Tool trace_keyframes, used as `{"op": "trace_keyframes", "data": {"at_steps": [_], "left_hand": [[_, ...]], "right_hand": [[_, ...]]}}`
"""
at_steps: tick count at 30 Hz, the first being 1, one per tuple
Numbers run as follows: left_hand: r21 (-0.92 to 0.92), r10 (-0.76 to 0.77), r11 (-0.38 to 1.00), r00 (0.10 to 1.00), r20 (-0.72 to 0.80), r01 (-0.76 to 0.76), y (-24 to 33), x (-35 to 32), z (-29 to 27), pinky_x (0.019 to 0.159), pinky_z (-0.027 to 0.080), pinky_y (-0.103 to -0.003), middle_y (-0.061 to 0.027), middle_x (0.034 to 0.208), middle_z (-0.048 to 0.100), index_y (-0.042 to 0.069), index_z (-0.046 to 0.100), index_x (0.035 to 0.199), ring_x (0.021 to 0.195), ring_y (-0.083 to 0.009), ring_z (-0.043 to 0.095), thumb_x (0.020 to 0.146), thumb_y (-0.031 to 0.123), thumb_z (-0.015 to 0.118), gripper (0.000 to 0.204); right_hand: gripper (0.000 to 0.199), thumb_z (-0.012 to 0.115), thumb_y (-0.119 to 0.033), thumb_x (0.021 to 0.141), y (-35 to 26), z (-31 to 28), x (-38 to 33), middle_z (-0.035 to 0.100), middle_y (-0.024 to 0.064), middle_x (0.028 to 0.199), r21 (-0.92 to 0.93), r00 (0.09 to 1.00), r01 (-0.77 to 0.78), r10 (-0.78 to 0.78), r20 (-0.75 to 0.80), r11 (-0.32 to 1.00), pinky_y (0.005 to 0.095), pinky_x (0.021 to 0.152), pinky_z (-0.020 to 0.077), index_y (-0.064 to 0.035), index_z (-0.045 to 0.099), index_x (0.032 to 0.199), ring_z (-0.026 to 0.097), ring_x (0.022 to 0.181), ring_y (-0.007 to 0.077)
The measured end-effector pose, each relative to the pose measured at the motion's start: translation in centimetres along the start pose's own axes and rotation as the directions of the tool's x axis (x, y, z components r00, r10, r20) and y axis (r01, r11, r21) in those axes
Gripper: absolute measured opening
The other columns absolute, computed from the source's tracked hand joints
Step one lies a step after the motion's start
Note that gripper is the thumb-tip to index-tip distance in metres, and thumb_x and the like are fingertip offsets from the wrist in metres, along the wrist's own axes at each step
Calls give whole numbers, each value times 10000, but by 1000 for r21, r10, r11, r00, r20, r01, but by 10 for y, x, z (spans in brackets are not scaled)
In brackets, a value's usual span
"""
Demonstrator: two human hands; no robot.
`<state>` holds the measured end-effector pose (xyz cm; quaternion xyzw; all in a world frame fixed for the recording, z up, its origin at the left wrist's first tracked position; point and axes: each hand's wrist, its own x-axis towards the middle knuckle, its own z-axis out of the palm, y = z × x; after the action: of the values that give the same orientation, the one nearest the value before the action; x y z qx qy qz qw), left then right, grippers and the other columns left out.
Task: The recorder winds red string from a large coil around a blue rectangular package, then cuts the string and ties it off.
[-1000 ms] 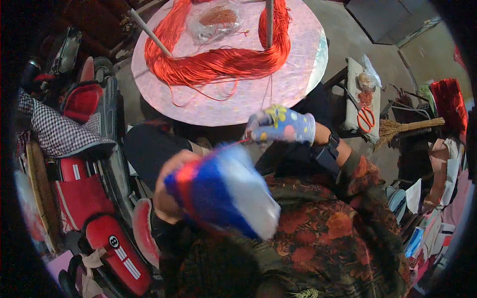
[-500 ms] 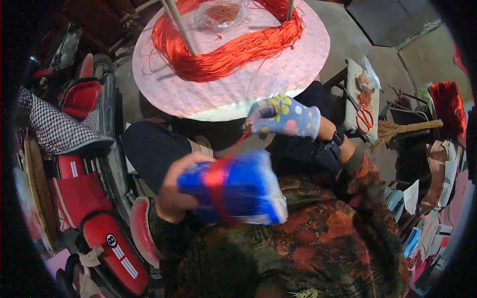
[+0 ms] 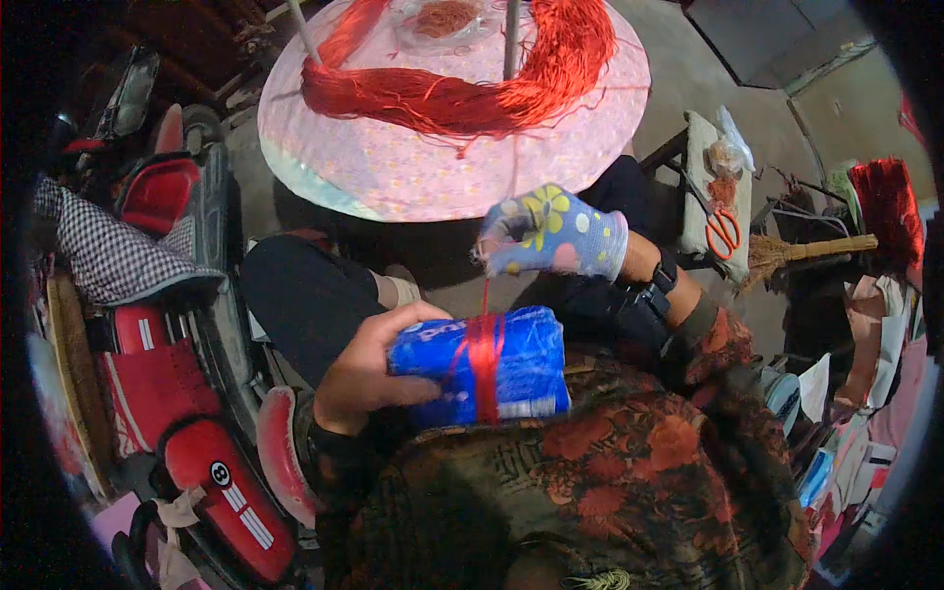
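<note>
A blue plastic-wrapped bundle (image 3: 531, 362) sits in front of my torso, with red cord (image 3: 483, 366) wound round its middle. My bare left hand (image 3: 369, 369) grips its left end, thumb on the near side. My right hand (image 3: 551, 234), in a blue floral glove, is closed with fingertips pinched above the bundle. The cord runs up from the bundle into those fingertips. Beyond them, a large skein of red cord (image 3: 423, 101) lies looped around upright sticks (image 3: 512, 44) on a round top covered in pink cloth (image 3: 393, 177).
A clear bag (image 3: 447, 22) with reddish strands lies inside the skein. To the right, orange-handled scissors (image 3: 722, 234) rest on a padded stool (image 3: 700, 177), near a straw broom (image 3: 806, 250). At left stands a red ride-on toy car (image 3: 231, 501) beside a checkered cloth (image 3: 128, 241).
The bundle has turned to lie more level and shifted slightly right. The skein and its sticks have swung round on the pink top. My right hand has moved slightly left.
</note>
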<state>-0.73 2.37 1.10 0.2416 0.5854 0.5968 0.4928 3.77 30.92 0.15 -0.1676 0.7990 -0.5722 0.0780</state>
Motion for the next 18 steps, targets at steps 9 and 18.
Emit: {"op": "trace_keyframes", "data": {"at_steps": [9, 18], "left_hand": [[236, 132, 972, 816, -564, 6, 8, 6, -1, 781, 481, -274, -63, 942, 608, 5, 573, 1070, 846, -129, 581, 749, 182, 724, 397], [-542, 234, 814, 972, -28, -211, -8, -12, -11, 917, 475, -346, -113, 1141, 612, -8, 515, 1246, 1019, -203, 603, 751, 424, 708, 685]], "right_hand": [[187, 627, -262, 875, -35, 15, -19, 648, 158, 767, -267, 966, 156, -90, 243, 951, 379, 615, 498, -81, 667, 896, 633, 709, 328], [221, 649, -248, 893, 17, 7, -15, 689, 51, 816, 246, 984, -177, 167, 61, 953, 292, 722, 516, -36, 677, 953, 647, 768, 130]]}}
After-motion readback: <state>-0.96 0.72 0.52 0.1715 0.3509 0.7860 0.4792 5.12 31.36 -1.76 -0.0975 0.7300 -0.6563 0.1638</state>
